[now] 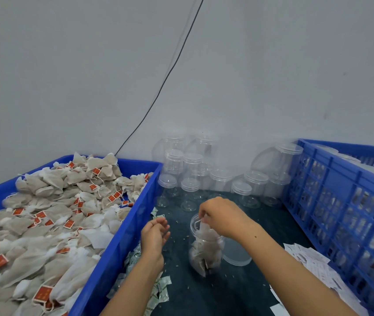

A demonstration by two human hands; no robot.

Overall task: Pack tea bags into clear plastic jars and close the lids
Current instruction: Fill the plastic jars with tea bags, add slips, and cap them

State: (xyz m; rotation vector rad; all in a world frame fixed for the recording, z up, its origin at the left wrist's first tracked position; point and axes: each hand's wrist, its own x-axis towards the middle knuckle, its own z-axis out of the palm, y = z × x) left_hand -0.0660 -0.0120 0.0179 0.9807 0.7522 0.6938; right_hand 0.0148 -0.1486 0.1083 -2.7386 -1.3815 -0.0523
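Step in hand: loading the open jar, standing near the middle of the dark work surface between the two blue crates.

Right hand over the jar mouth, fingertips curled and pinching a tea bag halfway through the opening; left hand just beside the jar, fingers loosely curled, nothing held, not touching the jar.

For a clean insertion: feed the bag corner first; keep the string and tag inside the rim; press down lightly to settle the fill already about two thirds up; steady the jar wall with the free hand, since a light plastic jar probably tips easily; leave the neck free for the lid, lying flat on the surface, touching the jar's right side.

Materials and shapes: jar thin, clear, round, with a wide mouth; lid translucent, disc-shaped, shallow-rimmed; tea bags soft, matte, grey-beige mesh, pillow-shaped, with white string and small red tags; likely compressible and prone to snagging.

Supply: tea bag heap in the solid-walled blue bin along the left edge; lidded empty jars stacked at the far edge against the wall; lattice-walled blue crate along the right edge; small printed sachets on the surface beside the bin; paper slips at the near right; loose crumbs scattered across the surface.
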